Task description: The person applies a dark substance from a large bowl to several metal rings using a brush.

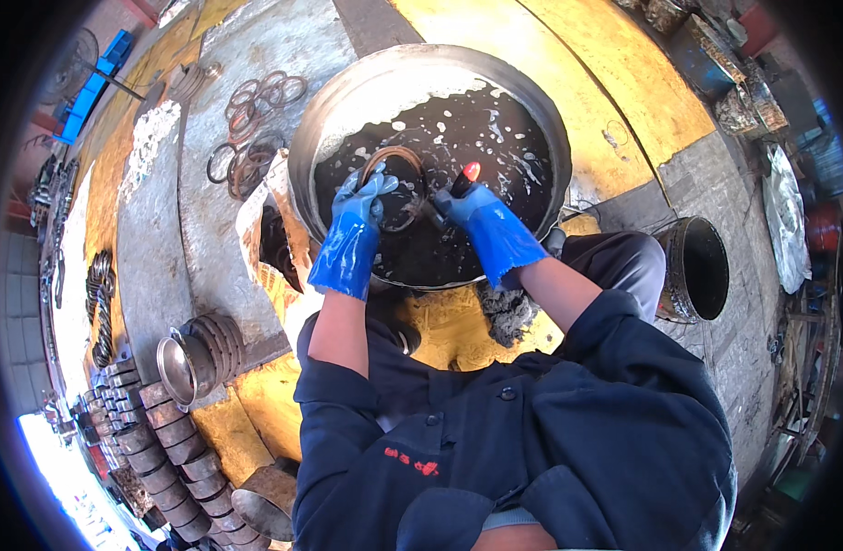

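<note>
1. Head view, grip: the left hand [364, 195], in a wet blue glove, has its fingers [382, 180] curled around the near-left arc of a rusty metal ring [396, 186] held just above the dark liquid in a wide metal basin [348, 87]. The right hand [464, 204], also gloved in blue, is closed on a tool with a red handle [469, 172], whose working end meets the ring's right side; I cannot tell what kind of tool it is.

2. Risk, as a judgement: the gloves are slick and the ring is coated, so it could slip from the left fingers and sink out of sight in the opaque liquid. A hard stroke of the tool could also splash liquid over the near rim onto the bare forearms and the dark jacket.

3. Edges: the basin's near rim lies just below both wrists, so the forearms have little clearance there. Beyond the fingertips the liquid surface is open and foamy up to the far wall.

4. Room: left of the left fingers, past the rim, loose rings [251, 129] lie on the floor; right of the right fingers, well apart, stands a dark bucket [697, 268].
</note>
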Available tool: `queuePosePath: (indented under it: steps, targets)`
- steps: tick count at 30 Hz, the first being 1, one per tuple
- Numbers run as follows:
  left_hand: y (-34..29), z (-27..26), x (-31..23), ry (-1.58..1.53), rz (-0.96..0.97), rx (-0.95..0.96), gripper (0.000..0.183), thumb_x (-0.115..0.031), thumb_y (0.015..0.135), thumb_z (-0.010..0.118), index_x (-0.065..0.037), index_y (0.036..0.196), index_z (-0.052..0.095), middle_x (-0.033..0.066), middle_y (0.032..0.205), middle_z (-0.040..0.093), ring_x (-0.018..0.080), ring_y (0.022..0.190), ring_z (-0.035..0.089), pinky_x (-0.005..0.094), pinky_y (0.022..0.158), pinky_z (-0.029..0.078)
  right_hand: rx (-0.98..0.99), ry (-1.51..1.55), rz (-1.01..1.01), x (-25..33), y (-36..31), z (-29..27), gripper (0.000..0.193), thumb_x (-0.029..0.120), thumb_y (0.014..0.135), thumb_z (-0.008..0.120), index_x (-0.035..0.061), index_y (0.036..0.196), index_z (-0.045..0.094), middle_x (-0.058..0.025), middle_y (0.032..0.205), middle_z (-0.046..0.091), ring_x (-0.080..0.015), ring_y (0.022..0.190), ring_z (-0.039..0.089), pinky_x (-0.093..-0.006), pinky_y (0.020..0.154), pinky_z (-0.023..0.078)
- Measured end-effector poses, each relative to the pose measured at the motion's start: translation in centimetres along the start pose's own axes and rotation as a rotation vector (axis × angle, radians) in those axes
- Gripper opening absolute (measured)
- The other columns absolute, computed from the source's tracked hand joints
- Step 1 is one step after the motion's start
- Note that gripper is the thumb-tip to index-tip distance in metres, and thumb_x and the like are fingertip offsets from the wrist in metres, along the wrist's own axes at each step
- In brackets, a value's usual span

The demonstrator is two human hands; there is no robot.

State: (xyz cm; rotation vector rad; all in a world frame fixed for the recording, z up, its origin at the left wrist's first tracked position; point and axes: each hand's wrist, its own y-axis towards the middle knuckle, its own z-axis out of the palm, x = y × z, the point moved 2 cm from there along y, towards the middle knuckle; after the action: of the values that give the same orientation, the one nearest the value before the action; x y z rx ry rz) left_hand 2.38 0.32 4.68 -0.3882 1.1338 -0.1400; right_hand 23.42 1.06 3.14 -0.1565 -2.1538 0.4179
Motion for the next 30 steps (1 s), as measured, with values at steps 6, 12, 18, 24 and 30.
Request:
queuePosePath:
  steps: [6,12,18,24,30]
  targets:
    - [0.2,-1.3,0.6,0.063,0.014,-0.111,0.025,-0.013,0.088,0.069,-0.009,0.112,0.067,0.0076,0.085,0.074,0.0051,0.043,0.042,0.0199,0.040,0.030,0.365,0.326,-0.123,1.1,-5.7,-1.3,0.032,0.030,0.086,0.064,0.0002,0.095,0.069,-0.0051,0.080,0.068,-0.0139,0.076,0.061,-0.0307,0.069,0.048]
    - [0.8,0.2,0.8,0.033,-0.019,-0.083,0.020,-0.006,0.087,0.068,-0.006,0.107,0.067,0.0066,0.090,0.073,0.0090,0.063,0.063,0.0187,0.046,0.039,0.018,0.171,-0.066,-3.2,-1.0,-1.6,0.029,0.030,0.088,0.063,0.0027,0.098,0.069,-0.0063,0.081,0.069,-0.0157,0.075,0.064,-0.0337,0.070,0.052]
    - [0.5,-0.6,1.3,0.138,-0.015,-0.040,0.023,-0.011,0.084,0.073,-0.009,0.107,0.068,0.0025,0.081,0.071,0.0065,0.050,0.050,0.0183,0.044,0.034,-0.181,-0.214,-0.813,5.3,-2.1,-1.7,0.030,0.035,0.089,0.059,0.0222,0.116,0.065,-0.0083,0.108,0.069,-0.0301,0.096,0.067,-0.0394,0.082,0.054]
    - [0.0,1.1,0.9,0.073,0.040,0.033,0.026,-0.009,0.085,0.072,-0.006,0.110,0.069,0.0043,0.084,0.072,0.0052,0.055,0.052,0.0174,0.050,0.036,-0.046,-0.585,-0.479,3.6,1.0,-0.9,0.027,0.031,0.088,0.064,0.0203,0.112,0.068,-0.0092,0.112,0.068,-0.0337,0.100,0.065,-0.0420,0.085,0.054]
    - [-0.1,0.7,1.5,0.063,0.134,0.132,0.029,-0.014,0.089,0.068,-0.004,0.116,0.066,0.0072,0.091,0.073,0.0097,0.071,0.064,0.0193,0.055,0.039,0.305,0.241,-0.053,0.5,-1.3,0.1,0.046,0.036,0.087,0.065,0.0005,0.117,0.064,-0.0089,0.092,0.070,-0.0164,0.081,0.062,-0.0307,0.076,0.048]
